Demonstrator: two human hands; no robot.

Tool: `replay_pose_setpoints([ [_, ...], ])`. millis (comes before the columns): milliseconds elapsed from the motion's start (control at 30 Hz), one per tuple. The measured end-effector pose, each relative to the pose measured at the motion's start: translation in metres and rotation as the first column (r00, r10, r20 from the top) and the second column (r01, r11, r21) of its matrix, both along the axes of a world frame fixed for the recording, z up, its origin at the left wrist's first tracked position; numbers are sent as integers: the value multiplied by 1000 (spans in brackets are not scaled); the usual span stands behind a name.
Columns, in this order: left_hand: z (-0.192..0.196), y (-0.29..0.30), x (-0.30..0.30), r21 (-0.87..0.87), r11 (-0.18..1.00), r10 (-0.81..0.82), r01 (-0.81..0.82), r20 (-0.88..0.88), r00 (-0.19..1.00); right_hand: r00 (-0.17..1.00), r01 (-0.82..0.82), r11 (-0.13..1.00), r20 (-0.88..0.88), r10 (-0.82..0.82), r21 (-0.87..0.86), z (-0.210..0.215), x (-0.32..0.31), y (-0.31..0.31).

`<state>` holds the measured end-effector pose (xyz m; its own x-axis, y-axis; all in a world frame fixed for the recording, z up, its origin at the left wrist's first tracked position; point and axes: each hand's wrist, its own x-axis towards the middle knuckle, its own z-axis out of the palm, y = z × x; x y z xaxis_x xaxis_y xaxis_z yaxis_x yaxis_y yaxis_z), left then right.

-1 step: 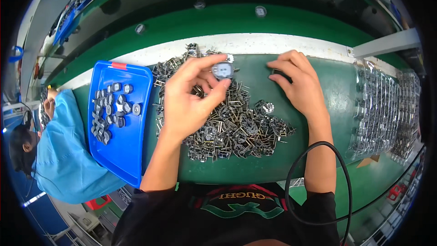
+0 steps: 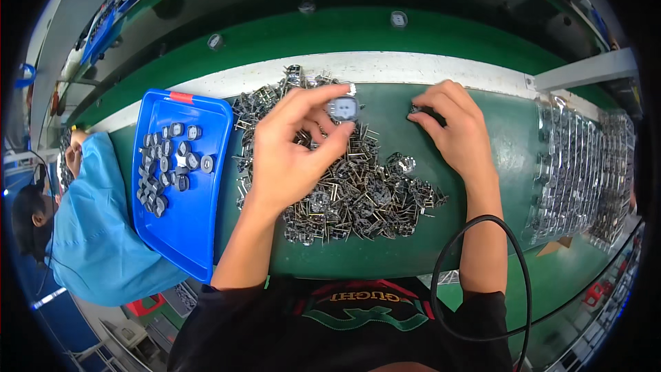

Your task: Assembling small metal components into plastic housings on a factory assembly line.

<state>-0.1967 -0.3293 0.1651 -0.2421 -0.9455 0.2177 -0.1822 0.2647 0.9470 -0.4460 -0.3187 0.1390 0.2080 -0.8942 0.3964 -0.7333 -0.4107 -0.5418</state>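
Observation:
Over the pile, my left hand [image 2: 289, 148] is closed, gripping a grey rounded plug housing [image 2: 343, 109] between thumb and forefinger. Its face with small dark holes is turned up. To the right, past the pile's edge, my right hand [image 2: 456, 131] pinches a small dark part [image 2: 414, 108], mostly hidden by the fingertips. Beneath and in front of my left hand spreads a heap of dark metal-pinned parts [image 2: 358, 200] on the green worktop [image 2: 496, 145]. A blue tray [image 2: 182, 238] at the left holds several grey housings [image 2: 165, 165].
Stacked clear plastic trays [image 2: 568, 165] stand at the right. A black cable [image 2: 527, 269] loops by my right forearm. Beyond the white ledge [image 2: 385, 65], a green belt [image 2: 275, 41] carries a few housings. A person in a blue top [image 2: 103, 227] sits at the left.
My left hand has shifted slightly right with the housing. The fingers of my right hand have moved a little, and the dark part shows more at their tips. Housings on the belt have drifted slightly right.

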Motion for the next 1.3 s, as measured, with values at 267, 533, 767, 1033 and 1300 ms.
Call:
replay_pose_setpoints([
  [267, 6, 10, -4, 151, 982, -100, 110, -71, 992, 794, -42, 956, 590, -144, 290, 25, 32, 23],
  [533, 3, 12, -7, 121, 981, -143, 148, -50, 988, 781, -170, 978, 622, 60, 119, 11, 38, 26],
  [767, 3, 18, -12, 192, 959, -192, 209, -105, 976, 834, -43, 999, 549, 50, -26, 25, 52, 33],
  [1033, 3, 17, -14, 192, 954, -213, 230, -107, 971, 891, 5, 995, 451, 43, -104, 28, 56, 32],
  [1300, 4, 17, -15, 206, 942, -230, 264, -173, 958, 914, 12, 996, 404, 26, -92, 27, 57, 32],
])
